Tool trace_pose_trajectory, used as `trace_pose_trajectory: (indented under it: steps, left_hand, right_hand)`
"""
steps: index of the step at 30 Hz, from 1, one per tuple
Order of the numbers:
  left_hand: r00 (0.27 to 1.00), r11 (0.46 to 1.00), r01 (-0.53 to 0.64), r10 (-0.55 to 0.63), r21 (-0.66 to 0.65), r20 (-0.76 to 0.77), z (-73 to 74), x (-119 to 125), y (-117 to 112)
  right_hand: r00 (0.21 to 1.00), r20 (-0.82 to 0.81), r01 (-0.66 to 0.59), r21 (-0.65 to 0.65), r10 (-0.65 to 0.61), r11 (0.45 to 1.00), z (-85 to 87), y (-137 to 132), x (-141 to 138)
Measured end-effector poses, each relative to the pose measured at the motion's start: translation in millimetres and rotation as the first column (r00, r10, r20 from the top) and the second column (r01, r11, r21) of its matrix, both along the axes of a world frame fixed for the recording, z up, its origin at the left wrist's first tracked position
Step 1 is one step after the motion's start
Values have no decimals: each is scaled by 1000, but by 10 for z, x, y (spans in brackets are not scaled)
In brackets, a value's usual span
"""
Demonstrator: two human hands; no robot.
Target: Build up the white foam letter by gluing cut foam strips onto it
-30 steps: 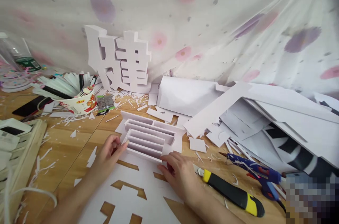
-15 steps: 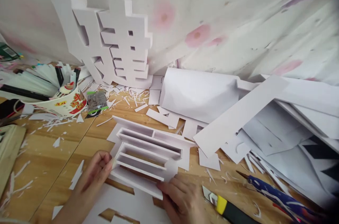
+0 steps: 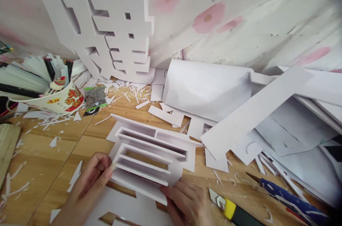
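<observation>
A white foam-board piece (image 3: 149, 149) with several upright strips lies at the middle of the table. My left hand (image 3: 93, 176) is closed in a pinch on the short strip at its left edge. Thumb and fingers of my right hand (image 3: 187, 199) grip the right end of its nearest long strip (image 3: 141, 185); some fingertips are hidden behind the board. Beneath both hands spreads a flat white cut-out sheet (image 3: 120, 201) with openings showing the wood. To the right of my right hand lies a yellow and black utility knife (image 3: 232, 210), blade out.
A blue glue gun (image 3: 283, 192) lies at the right. White board pieces and paper (image 3: 208, 89) pile up behind it. A large white cut-out character (image 3: 117, 23) leans on the flowered sheet. A paper tub (image 3: 61, 99) of white sticks and scraps stands at the left.
The whole view has shifted slightly and come a little closer. Both hands keep their holds on the foam-board piece, with no clear movement against it.
</observation>
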State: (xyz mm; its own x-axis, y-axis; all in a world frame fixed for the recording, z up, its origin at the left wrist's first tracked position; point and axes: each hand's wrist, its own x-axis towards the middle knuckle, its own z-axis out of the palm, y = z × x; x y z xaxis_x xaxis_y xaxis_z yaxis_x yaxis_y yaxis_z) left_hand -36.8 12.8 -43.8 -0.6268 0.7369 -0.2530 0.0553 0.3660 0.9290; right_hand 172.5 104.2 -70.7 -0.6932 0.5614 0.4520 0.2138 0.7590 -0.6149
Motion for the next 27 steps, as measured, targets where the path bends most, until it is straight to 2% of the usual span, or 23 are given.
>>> trace_pose_trajectory:
  steps: [9, 15, 18, 24, 27]
  left_hand:
    - [1000, 1000, -20, 20, -7, -16, 6, -1, 0]
    - [993, 990, 110, -114, -87, -39, -91, -185, -75]
    - [988, 986, 137, -143, -92, -59, -102, -209, -88]
    - [1000, 1000, 2, -2, -32, -24, -3, -22, -14]
    - [1000, 999, -20, 20, -30, -17, 32, 36, 15]
  right_hand:
    - [1000, -6, 16, 52, -15, 999, 58, 11, -16]
    - [1000, 5, 21, 42, -22, 999, 42, 15, -13]
    - [1000, -5, 23, 40, -23, 999, 26, 15, -2]
    - [1000, 13, 8, 37, -8, 999, 30, 11, 5]
    - [1000, 6, 18, 37, -18, 999, 36, 7, -5]
